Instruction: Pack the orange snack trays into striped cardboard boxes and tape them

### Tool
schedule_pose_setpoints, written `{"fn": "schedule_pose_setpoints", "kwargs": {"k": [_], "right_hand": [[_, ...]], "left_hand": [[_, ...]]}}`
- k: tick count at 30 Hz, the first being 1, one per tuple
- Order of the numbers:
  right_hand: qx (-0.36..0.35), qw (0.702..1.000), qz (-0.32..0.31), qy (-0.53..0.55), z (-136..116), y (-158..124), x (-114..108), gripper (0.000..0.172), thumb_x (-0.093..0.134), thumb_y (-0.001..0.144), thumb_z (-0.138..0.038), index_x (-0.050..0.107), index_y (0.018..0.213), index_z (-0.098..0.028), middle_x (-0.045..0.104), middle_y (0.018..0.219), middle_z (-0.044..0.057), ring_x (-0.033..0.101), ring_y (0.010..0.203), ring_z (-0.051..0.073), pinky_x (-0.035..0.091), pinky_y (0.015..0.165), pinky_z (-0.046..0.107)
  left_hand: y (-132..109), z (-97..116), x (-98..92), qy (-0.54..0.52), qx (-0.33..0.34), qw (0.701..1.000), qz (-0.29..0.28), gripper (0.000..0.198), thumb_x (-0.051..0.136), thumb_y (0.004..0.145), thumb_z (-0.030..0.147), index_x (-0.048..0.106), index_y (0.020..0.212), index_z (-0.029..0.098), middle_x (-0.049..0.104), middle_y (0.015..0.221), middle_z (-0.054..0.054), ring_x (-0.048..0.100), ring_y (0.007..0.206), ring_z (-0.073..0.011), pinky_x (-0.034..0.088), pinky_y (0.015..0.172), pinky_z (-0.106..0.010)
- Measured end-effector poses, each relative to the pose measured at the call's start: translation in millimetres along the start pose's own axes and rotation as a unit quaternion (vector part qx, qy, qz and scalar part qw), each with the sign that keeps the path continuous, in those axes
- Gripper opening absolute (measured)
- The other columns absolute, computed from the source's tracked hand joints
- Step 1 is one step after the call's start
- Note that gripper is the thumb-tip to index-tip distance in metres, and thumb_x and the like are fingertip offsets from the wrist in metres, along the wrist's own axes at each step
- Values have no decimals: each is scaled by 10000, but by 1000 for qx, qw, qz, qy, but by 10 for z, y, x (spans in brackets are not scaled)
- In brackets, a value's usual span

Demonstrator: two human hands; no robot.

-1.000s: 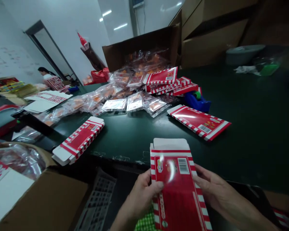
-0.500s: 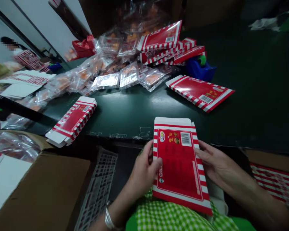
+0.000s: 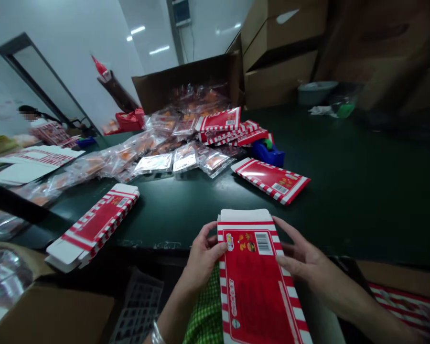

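Observation:
I hold a flat red carton with white striped edges (image 3: 254,277) over my lap, its barcode side up and its white top flap pointing at the table. My left hand (image 3: 202,255) grips its left edge, thumb on the front. My right hand (image 3: 301,260) grips the right edge, thumb on the front and fingers behind. The dark green table (image 3: 361,191) begins just past the carton's top flap.
On the table lie a part-formed striped carton (image 3: 95,224) at left, a flat carton (image 3: 272,179) at centre right, clear plastic packets (image 3: 157,153) spilling from an open cardboard box (image 3: 186,81), stacked cartons (image 3: 229,126) and a blue tape dispenser (image 3: 267,153). A person sits far left.
The view dipped down and came back up. Both hands slid toward the carton's top end; it now stands more upright and extends out of the bottom of the view.

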State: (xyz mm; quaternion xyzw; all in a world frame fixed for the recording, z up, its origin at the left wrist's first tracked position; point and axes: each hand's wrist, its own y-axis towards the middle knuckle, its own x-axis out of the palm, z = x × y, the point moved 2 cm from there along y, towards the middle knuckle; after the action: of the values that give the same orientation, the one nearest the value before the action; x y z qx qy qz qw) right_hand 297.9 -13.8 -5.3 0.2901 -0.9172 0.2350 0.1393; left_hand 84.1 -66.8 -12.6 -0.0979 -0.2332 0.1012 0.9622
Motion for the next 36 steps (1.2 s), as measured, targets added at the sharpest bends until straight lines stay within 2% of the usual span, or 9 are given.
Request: {"fn": "schedule_pose_setpoints", "kwargs": {"k": [5, 9, 14, 19, 23, 27, 29, 32, 36], "right_hand": [[-39, 996, -38, -76, -162, 75, -123, 881, 794, 723, -391, 340, 1474, -308, 636, 1290, 113, 672, 1055, 302, 592, 788, 412], [-15, 993, -38, -108, -38, 1, -165, 701, 773, 732, -439, 502, 1359, -282, 719, 1103, 78, 708, 901, 268, 590, 716, 383], [-71, 978, 67, -187, 6, -46, -227, 338, 704, 770, -522, 713, 940, -229, 723, 878, 43, 674, 785, 223, 557, 682, 330], [-149, 954, 144, -216, -31, -1, -234, 359, 741, 695, -526, 656, 615, -187, 677, 849, 53, 627, 756, 207, 524, 639, 303], [-147, 955, 159, -201, -36, 14, -248, 324, 790, 657, -448, 582, 732, -212, 620, 714, 4, 607, 689, 187, 510, 586, 281], [-157, 957, 103, -220, -87, -51, -226, 305, 746, 724, -433, 643, 924, -227, 625, 808, 3, 613, 737, 173, 522, 628, 273], [-156, 956, 62, -240, -87, -99, -208, 241, 716, 767, -437, 694, 850, -212, 658, 900, 28, 626, 838, 183, 523, 718, 275], [-119, 974, 67, -178, -29, -157, -216, 274, 701, 785, -473, 726, 806, -200, 683, 1095, 62, 635, 967, 218, 526, 802, 309], [-71, 987, 82, -117, 19, -175, -200, 273, 794, 697, -433, 689, 688, -181, 712, 1065, 66, 667, 910, 223, 544, 760, 321]], "left_hand": [[-51, 80, 15, 1, -57, 998, -32, 696, 783, 732, 246, 446, 1341, 236, 745, 1016, -75, 724, 807, -219, 571, 683, -322], [-145, -4, 14, 80, -41, 996, -6, 480, 763, 753, 378, 559, 1149, 199, 740, 916, -59, 702, 756, -209, 544, 643, -297], [-133, -101, 84, 150, 24, 988, 35, 280, 742, 740, 399, 663, 855, 156, 707, 816, -25, 624, 735, -161, 485, 665, -252], [-68, -144, 120, 137, 41, 987, 73, 214, 723, 705, 339, 649, 678, 140, 634, 671, 7, 544, 635, -125, 435, 630, -240], [-40, -155, 157, 56, 38, 993, 92, 179, 726, 637, 222, 602, 760, 181, 595, 683, 46, 526, 607, -108, 423, 591, -221], [-59, -72, 226, 111, 39, 992, 50, 114, 644, 646, 170, 618, 757, 175, 578, 672, 40, 494, 592, -100, 397, 579, -211], [-94, -22, 253, 161, 40, 986, 28, 11, 603, 657, 169, 609, 662, 161, 566, 632, 26, 475, 582, -105, 386, 577, -218], [-158, 10, 281, 187, 50, 981, -4, 61, 602, 690, 206, 628, 665, 156, 606, 704, -6, 515, 667, -133, 406, 639, -238], [-165, -16, 314, 222, 52, 974, -9, 176, 668, 713, 295, 568, 644, 168, 572, 701, 4, 481, 654, -128, 388, 621, -243]]}}
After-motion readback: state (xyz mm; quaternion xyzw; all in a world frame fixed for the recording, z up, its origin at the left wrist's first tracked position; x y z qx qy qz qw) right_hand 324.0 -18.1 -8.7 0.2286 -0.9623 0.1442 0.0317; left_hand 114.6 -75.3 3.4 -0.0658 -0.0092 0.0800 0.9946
